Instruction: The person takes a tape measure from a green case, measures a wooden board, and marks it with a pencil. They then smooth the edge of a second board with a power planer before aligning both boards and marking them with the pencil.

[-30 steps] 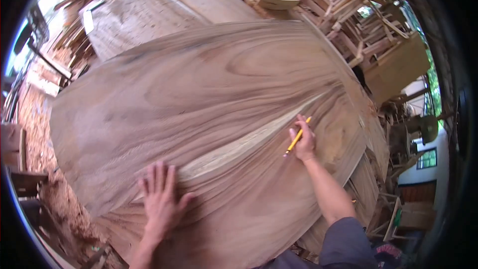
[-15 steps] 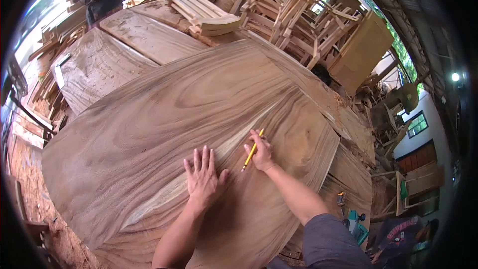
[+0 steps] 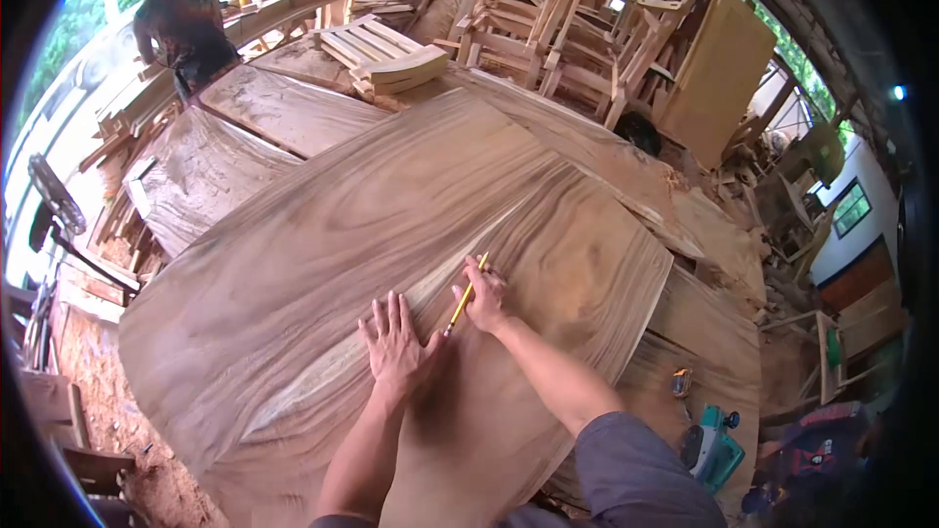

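Observation:
A large wooden tabletop panel point(image 3: 323, 264) with swirling brown grain and a pale streak lies under both hands. My left hand point(image 3: 396, 347) rests flat on it, fingers spread, across the pale streak. Just to the right, my right hand point(image 3: 485, 299) holds a yellow pencil point(image 3: 461, 307) between thumb and fingers. One end of the pencil points up and away from me, while its eraser end reaches down near my left thumb.
A teal power planer point(image 3: 719, 450) and a yellow-and-black tape measure point(image 3: 682, 381) sit on a lower board at the right. Slatted wooden pieces point(image 3: 381, 51) lie beyond the panel. Stacked chair frames point(image 3: 548, 29) stand behind. Another person point(image 3: 191, 20) works at the back left.
My right hand has moved slightly left, bringing the pencil's eraser end closer to my left thumb. The left hand stays flat. The view has tilted up, showing more of the other person.

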Motion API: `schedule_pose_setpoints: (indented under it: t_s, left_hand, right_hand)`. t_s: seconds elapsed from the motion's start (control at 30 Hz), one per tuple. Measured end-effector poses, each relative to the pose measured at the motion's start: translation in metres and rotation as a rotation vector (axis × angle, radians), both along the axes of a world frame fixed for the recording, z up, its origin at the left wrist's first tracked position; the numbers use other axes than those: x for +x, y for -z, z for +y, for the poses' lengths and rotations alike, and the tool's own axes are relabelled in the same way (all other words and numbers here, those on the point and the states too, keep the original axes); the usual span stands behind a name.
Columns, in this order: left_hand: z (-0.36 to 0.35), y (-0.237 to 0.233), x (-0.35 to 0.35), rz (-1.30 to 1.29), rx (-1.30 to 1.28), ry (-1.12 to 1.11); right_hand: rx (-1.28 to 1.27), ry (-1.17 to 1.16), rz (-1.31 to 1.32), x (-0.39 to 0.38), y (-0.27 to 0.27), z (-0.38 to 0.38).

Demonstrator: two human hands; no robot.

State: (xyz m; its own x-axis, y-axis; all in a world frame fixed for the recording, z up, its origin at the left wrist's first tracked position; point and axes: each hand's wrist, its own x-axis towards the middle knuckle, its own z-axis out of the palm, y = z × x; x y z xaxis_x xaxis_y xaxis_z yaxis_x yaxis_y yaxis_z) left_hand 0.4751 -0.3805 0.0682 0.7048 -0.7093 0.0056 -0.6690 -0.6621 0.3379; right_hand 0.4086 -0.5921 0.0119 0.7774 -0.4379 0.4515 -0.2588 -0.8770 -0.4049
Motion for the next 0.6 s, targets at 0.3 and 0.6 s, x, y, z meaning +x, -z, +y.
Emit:
schedule_pose_setpoints:
  t_s: [0.3,0.6]
  left_hand:
    - [-0.008,0.002,-0.016,-0.033,0.022,-0.125]
    - [0.025,0.008,-0.097,-0.101,-0.010,-0.200]
  right_hand:
    - [0.157,-0.158,0.089,-0.132,-0.037,0.081]
    - [0.153,-0.230,0.094,-0.301,-0.047,0.122]
